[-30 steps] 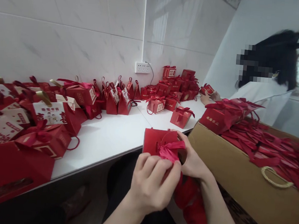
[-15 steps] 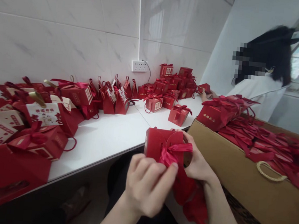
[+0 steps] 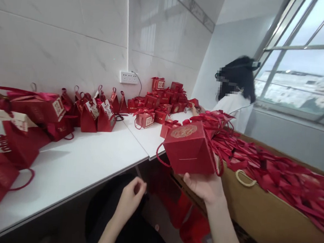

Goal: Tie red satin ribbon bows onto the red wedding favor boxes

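Note:
A red gift box (image 3: 186, 155) with twisted cord handles and a gold emblem rests tilted in my right hand (image 3: 207, 188), which grips it from below and behind. Some of those fingers are hidden by the box. My left hand (image 3: 133, 192) hangs above my lap, apart from the box, its fingers curled in with nothing visible in them. Just behind the held box, a smaller red box with a bow (image 3: 167, 128) stands on the white table (image 3: 91, 153).
Red boxes (image 3: 158, 98) are piled at the table's back. Gable-topped gift boxes (image 3: 106, 114) stand at the left. To the right, a cardboard carton (image 3: 238, 192) holds many red ribboned pieces. A co-worker (image 3: 234, 101) sits beyond it. A red stool (image 3: 195, 230) is below.
My left hand has let go of the ribbon bow and drawn down and left. My right hand has raised and turned the box. The view has swung right.

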`<state>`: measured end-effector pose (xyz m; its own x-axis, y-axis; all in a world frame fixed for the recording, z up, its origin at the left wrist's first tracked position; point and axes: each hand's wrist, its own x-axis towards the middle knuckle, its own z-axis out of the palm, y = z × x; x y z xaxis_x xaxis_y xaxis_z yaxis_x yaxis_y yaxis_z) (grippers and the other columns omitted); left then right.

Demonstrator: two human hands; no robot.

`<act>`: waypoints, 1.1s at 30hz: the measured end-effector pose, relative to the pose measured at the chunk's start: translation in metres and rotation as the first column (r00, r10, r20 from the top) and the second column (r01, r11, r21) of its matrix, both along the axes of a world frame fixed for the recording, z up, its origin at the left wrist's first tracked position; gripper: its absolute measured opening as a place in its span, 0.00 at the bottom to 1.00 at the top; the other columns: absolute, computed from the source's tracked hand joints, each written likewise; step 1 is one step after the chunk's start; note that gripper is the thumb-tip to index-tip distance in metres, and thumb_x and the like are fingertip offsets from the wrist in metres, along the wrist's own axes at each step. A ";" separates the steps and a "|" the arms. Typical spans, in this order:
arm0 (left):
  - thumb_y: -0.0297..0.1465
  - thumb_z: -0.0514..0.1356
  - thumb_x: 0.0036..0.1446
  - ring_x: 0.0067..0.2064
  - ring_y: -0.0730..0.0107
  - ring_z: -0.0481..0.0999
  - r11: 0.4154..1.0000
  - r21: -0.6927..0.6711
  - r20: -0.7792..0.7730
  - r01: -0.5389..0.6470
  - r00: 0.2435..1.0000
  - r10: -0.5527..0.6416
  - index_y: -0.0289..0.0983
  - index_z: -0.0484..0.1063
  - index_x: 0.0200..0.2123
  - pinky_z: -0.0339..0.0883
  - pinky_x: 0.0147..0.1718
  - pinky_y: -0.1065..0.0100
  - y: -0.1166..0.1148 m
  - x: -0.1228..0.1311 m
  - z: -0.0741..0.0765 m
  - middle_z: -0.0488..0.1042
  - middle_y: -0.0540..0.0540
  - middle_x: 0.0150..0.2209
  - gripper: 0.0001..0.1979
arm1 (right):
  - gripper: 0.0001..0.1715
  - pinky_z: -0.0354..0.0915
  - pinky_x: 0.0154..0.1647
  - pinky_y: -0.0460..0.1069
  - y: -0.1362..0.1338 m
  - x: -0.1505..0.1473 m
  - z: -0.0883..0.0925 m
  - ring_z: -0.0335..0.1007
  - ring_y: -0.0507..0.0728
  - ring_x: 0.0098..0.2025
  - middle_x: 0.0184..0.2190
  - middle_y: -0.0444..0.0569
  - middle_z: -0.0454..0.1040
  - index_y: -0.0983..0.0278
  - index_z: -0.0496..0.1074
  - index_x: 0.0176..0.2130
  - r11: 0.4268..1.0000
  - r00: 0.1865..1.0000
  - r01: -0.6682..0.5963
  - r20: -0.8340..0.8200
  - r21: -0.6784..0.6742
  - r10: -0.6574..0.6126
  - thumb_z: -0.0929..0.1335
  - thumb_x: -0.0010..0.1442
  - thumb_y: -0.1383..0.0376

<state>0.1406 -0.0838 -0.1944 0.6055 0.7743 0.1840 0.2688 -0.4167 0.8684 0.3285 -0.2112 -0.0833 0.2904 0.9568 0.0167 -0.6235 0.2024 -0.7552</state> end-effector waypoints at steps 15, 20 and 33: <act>0.26 0.46 0.61 0.36 0.62 0.75 0.801 0.423 -0.590 0.424 0.800 -0.112 0.37 0.72 0.32 0.61 0.40 0.60 -0.025 0.004 -0.022 0.77 0.44 0.33 0.15 | 0.54 0.59 0.59 0.60 -0.020 0.000 0.006 0.63 0.62 0.57 0.58 0.52 0.60 0.53 0.53 0.59 0.793 0.360 0.536 0.772 0.290 -0.525 0.78 0.38 0.64; 0.26 0.45 0.61 0.37 0.58 0.75 0.779 0.435 -0.622 0.452 0.776 -0.103 0.35 0.73 0.31 0.61 0.41 0.57 -0.025 0.006 -0.030 0.77 0.42 0.33 0.17 | 0.55 0.56 0.62 0.59 -0.041 0.020 0.007 0.61 0.62 0.59 0.60 0.51 0.57 0.52 0.52 0.60 0.770 0.247 0.524 0.801 0.363 -0.545 0.78 0.39 0.66; 0.47 0.55 0.55 0.37 0.67 0.73 0.956 -0.038 0.462 0.292 0.853 -0.242 0.37 0.69 0.40 0.67 0.37 0.68 -0.040 0.041 0.139 0.74 0.45 0.37 0.20 | 0.60 0.67 0.53 0.55 -0.055 0.002 -0.010 0.68 0.62 0.55 0.61 0.47 0.59 0.44 0.53 0.59 0.805 0.456 0.516 0.702 0.293 -0.548 0.79 0.34 0.64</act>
